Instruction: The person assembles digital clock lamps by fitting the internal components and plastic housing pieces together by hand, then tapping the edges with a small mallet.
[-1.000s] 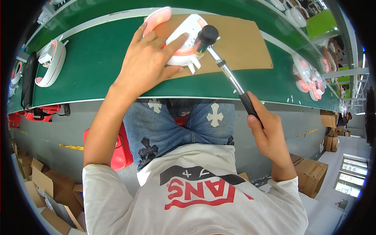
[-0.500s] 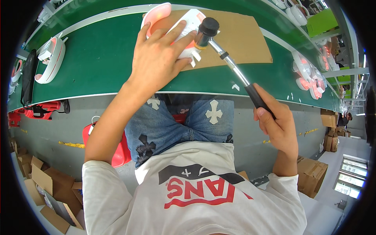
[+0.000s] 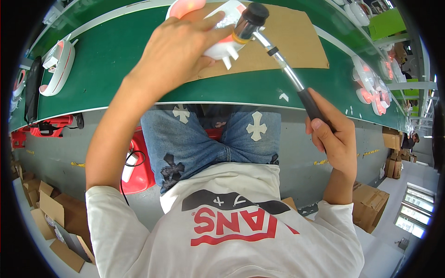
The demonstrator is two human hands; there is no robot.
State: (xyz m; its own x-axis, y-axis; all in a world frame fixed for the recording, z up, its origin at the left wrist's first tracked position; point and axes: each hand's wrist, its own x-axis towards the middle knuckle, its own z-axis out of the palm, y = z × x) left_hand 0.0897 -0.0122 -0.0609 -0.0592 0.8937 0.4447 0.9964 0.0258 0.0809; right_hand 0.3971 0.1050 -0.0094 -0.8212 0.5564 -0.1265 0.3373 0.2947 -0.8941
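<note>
Counter (image 3: pixel 106 69), green, has a brown cardboard sheet (image 3: pixel 296 51) toward its far edge. On the floor (image 3: pixel 69 150), past the counter's near edge at left, stands an open carton (image 3: pixel 51 208) (its contents too blurred to name). A white-and-pink device (image 3: pixel 220 52) lies on the sheet's left part. The right hand (image 3: pixel 336 134) is clenched round the black handle of a mallet (image 3: pixel 283 67), whose head overlaps the device's right side. The left hand (image 3: pixel 178 48) spreads its fingers across the device, farther left than half a second ago.
</note>
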